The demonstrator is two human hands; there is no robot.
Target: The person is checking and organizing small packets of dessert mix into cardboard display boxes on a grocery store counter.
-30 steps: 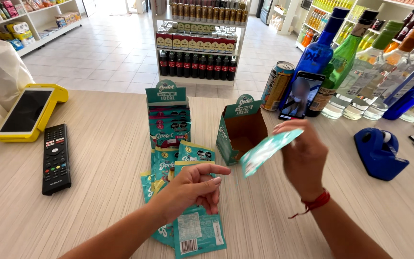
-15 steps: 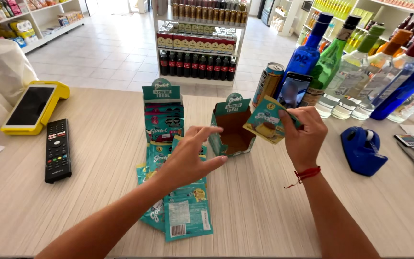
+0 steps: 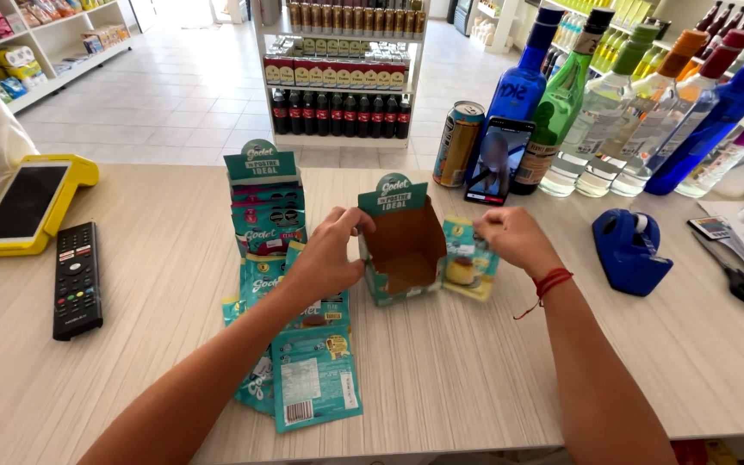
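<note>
At frame centre, the left hand (image 3: pixel 331 250) grips the empty teal cardboard display box (image 3: pixel 402 245), brown inside; the right hand (image 3: pixel 510 239) pinches a teal dessert-mix sachet (image 3: pixel 468 269) beside it. The pale wooden counter (image 3: pixel 492 370) fronts a tiled shop aisle.

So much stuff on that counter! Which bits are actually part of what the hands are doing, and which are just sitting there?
In use:
- left hand on the empty display box
- right hand holding a teal packet
- loose packets on the counter
- full display box

Lying about:
- remote control
- yellow payment terminal
- blue tape dispenser
- drink can
- phone
- bottles
</note>
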